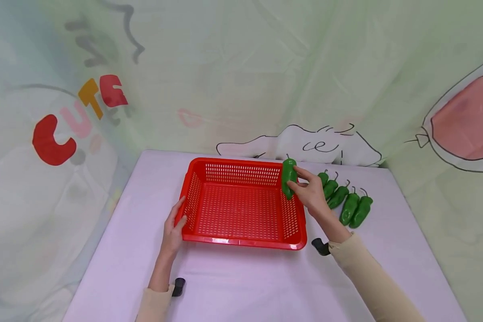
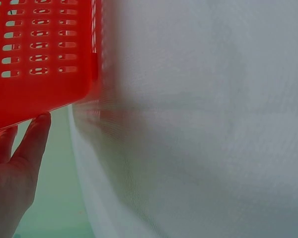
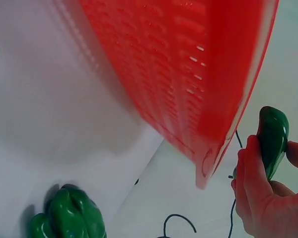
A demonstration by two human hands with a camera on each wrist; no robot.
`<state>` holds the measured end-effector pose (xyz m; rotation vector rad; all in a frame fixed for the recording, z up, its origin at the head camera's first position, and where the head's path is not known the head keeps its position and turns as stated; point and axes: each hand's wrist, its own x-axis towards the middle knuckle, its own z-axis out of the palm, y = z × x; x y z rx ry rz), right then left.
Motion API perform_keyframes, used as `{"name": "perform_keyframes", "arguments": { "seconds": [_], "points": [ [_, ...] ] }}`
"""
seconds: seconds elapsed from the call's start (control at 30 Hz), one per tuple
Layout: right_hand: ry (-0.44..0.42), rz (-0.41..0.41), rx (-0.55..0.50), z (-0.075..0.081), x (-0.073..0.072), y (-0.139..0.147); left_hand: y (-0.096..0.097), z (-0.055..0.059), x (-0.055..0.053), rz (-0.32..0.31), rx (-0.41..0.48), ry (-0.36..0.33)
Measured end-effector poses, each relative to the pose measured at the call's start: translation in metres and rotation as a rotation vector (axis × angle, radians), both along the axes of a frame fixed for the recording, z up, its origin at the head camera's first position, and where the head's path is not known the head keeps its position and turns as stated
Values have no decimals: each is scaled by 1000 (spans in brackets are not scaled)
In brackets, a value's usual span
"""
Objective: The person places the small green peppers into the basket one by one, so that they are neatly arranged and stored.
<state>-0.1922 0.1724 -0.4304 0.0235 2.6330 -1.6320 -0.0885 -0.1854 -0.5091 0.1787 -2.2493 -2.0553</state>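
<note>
A red plastic basket [image 1: 241, 242] with perforated walls and floor sits on the table, and nothing lies in it. My left hand [image 1: 172, 230] holds its left rim; the thumb lies over the edge in the head view. In the left wrist view the fingers [image 2: 35, 136] reach up to the rim. Over the basket's far right corner, my right hand [image 1: 311, 192] pinches a green pepper [image 1: 288, 172] between thumb and fingers, stem pointing away. The right wrist view shows this pepper [image 3: 273, 131] beside the outside of the basket wall [image 3: 164, 64].
Several more green peppers [image 1: 350, 208] lie in a slanting row on the table right of the basket, partly behind the right hand. The table [image 1: 241, 286] has a pale cover. A printed cloth [image 1: 241, 89] hangs behind and at both sides.
</note>
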Motion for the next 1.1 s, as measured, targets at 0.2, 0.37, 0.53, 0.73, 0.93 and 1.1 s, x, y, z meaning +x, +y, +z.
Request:
{"name": "perform_keyframes", "arguments": {
  "seconds": [0.2, 0.37, 0.53, 0.73, 0.93, 1.1],
  "points": [
    [3, 24, 9, -1, -4, -14, -2, -10, -1, 5, -10, 22],
    [12, 54, 15, 2, -7, -23, -3, -20, -4, 18, -31, 50],
    [29, 84, 26, 8, -10, -31, -4, -19, -4, 23, -31, 64],
    [21, 113, -44, 12, -13, -50, -5, -19, -4, 12, -21, 57],
    [-24, 147, -82, 8, -13, -79, -3, -9, -1, 5, -10, 30],
    [-55, 177, -121, 8, -12, -101, 0, -6, -2, 4, -7, 26]
  ]
}}
